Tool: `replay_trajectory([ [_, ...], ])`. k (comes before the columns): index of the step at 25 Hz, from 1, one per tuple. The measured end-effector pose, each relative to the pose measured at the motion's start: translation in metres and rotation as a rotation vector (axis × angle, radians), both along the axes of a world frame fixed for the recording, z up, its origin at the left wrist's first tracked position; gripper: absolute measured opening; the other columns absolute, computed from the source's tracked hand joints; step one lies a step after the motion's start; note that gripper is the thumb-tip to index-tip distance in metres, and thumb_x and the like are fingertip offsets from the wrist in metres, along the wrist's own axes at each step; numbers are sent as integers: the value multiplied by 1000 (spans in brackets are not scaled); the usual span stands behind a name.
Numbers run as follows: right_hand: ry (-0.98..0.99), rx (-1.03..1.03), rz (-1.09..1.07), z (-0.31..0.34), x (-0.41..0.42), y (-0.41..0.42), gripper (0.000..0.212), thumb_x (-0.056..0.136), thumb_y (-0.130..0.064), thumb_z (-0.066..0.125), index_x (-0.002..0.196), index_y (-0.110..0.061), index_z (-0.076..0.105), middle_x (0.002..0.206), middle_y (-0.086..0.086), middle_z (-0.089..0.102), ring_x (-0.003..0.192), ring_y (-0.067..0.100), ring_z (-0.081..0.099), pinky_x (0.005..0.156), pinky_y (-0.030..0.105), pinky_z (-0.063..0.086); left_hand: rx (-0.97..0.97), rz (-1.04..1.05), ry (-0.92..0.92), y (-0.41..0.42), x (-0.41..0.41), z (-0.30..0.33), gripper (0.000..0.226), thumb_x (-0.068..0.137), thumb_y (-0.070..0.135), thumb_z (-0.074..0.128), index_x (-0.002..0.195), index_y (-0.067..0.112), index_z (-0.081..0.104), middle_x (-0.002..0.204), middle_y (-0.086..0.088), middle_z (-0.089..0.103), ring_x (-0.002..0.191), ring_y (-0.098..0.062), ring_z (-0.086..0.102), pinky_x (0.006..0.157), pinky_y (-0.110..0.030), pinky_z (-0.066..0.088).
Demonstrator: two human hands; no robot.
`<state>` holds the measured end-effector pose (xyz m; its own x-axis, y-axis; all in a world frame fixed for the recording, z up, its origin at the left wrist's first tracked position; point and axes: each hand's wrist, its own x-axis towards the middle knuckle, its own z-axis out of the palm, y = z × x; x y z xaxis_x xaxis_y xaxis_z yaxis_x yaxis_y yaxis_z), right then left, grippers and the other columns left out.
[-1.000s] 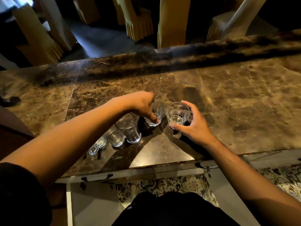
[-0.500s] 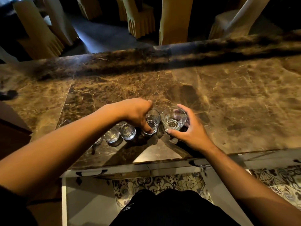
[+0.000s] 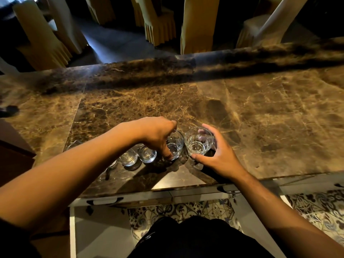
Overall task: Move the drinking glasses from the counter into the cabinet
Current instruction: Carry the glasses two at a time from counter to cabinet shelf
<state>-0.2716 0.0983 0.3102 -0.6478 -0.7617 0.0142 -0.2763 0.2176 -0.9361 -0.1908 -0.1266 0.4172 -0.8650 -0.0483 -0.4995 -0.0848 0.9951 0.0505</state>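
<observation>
Several clear drinking glasses stand in a row near the front edge of the brown marble counter [image 3: 260, 108]. My left hand [image 3: 154, 135] grips one glass [image 3: 175, 144] from above and the side, thumb low on its near wall. My right hand [image 3: 217, 155] curls round the rightmost glass [image 3: 198, 142], fingers behind it and thumb in front. Both held glasses tilt slightly toward me. Two more glasses [image 3: 148, 154] [image 3: 128, 158] stand to the left, partly hidden under my left forearm. Another glass further left is mostly hidden.
Below the counter's front edge run white cabinet fronts with dark handles [image 3: 104, 201] [image 3: 228, 189], and a patterned tile floor [image 3: 186, 211]. Beyond the raised back ledge [image 3: 167, 67] stand yellow-covered chairs [image 3: 197, 23]. A dark object [image 3: 10, 109] lies at the counter's far left.
Both hands have closed more firmly round their glasses, and the two glasses lean toward me. The view has shifted slightly downward and forward.
</observation>
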Motion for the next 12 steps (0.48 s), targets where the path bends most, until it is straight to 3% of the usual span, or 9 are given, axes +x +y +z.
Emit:
replay_trajectory([
  [5, -15, 13, 10, 1, 2, 0, 94, 72, -26, 89, 148, -40, 36, 140, -19, 53, 129, -3, 52, 103, 10, 43, 39, 14, -12, -2, 1, 0, 98, 59, 60, 89, 134, 13, 47, 130, -5, 63, 113, -24, 61, 94, -36, 53],
  [9, -52, 5, 1, 2, 5, 0, 94, 73, -23, 90, 149, -39, 36, 139, -21, 53, 126, -7, 53, 94, 1, 40, 77, 18, -17, -3, 3, 3, 100, 59, 60, 89, 136, 13, 45, 131, -5, 60, 115, -24, 58, 92, -32, 49],
  [12, -84, 5, -2, 1, 5, 1, 97, 69, -35, 90, 148, -46, 35, 141, -22, 52, 128, -8, 51, 99, 2, 39, 69, -11, -31, -2, 5, 6, 107, 60, 64, 87, 142, 13, 41, 136, -6, 57, 122, -25, 56, 101, -37, 50],
])
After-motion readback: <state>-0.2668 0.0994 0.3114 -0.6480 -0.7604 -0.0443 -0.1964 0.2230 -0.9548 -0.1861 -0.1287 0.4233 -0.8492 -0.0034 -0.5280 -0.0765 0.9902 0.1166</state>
